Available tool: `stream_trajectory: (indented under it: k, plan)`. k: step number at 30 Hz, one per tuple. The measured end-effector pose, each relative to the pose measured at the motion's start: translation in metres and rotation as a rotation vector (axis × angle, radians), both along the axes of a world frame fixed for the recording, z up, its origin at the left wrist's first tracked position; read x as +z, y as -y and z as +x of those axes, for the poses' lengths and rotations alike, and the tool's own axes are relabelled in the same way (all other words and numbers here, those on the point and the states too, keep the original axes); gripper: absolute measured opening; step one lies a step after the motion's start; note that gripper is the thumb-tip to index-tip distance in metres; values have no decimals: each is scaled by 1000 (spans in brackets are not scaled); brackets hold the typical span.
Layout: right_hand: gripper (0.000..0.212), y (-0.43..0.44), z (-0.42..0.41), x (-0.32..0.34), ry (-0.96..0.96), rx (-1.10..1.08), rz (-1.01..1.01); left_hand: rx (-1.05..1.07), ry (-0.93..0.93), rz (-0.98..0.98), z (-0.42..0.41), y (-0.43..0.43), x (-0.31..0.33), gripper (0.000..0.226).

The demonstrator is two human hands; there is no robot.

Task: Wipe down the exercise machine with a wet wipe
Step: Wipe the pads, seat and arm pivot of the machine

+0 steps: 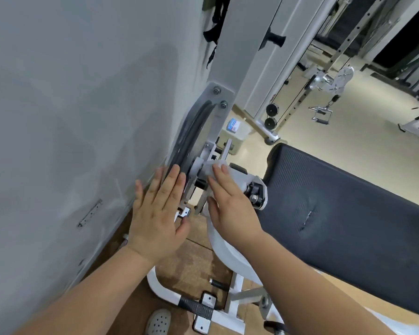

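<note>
Right hand (230, 209), fingers straight, presses white wet wipe (219, 162) onto grey metal pivot (196, 169), centre frame. Left hand (159, 213) flat, spread.

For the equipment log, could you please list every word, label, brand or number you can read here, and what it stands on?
No text here can be read.
Blue and white packet on the beige box: print too blurred to read.

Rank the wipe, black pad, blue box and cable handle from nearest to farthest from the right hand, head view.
1. Wipe, under the right hand's fingers.
2. Black pad, just to its right.
3. Blue box, on the floor farther back.
4. Cable handle, hanging far back right.
</note>
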State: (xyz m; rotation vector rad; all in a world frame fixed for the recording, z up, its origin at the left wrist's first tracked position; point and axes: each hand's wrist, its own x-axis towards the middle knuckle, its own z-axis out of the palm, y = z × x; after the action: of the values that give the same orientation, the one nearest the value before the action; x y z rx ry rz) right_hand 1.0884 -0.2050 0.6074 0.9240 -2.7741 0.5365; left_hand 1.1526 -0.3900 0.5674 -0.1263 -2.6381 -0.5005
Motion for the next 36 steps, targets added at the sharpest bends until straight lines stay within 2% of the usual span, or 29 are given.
stream_trajectory:
  k: [4, 6, 7, 9, 11, 13, 16, 20, 25, 27, 31, 36]
  plan:
    - [45, -21, 18, 6, 18, 8, -145, 30, -40, 99, 21, -24, 16, 80]
    - [46, -31, 31, 13, 19, 24, -220, 9, -77, 216, 35, -41, 30, 62]
    - [47, -34, 38, 18, 24, 44, -251, 35, -46, 372, 39, -51, 39, 50]
    - [51, -41, 53, 27, 37, 101, -277, 105, 162, 871, 45, -70, 66, 28]
    - [54, -47, 67, 33, 71, 159, -284, 66, 417, 1406, 45, -84, 93, 31]
    - [58, -52, 78, 36, 139, 200, -293, 26, 487, 1633, 46, -92, 111, 37]
    - [68, -58, 90, 40, 269, 200, -231, 78, 413, 1627, 51, -102, 124, 33]
    - [66, -62, 92, 50, 242, 239, -210, 204, 383, 1607, 53, -105, 131, 29]
    - [59, -59, 69, 67, 175, 196, -41, 274, 304, 1341, 40, -77, 147, 20]
    - [61, -53, 58, 76, 164, 158, 2, 302, 248, 1263, 27, -55, 152, 18]
    - [59, -27, 32, 94, 178, 116, 39, 321, 140, 1232, -6, 3, 168, 21]
    - [62, 28, -4, 110, 199, 35, -5, 478, -102, 1003, -77, 108, 174, 18]
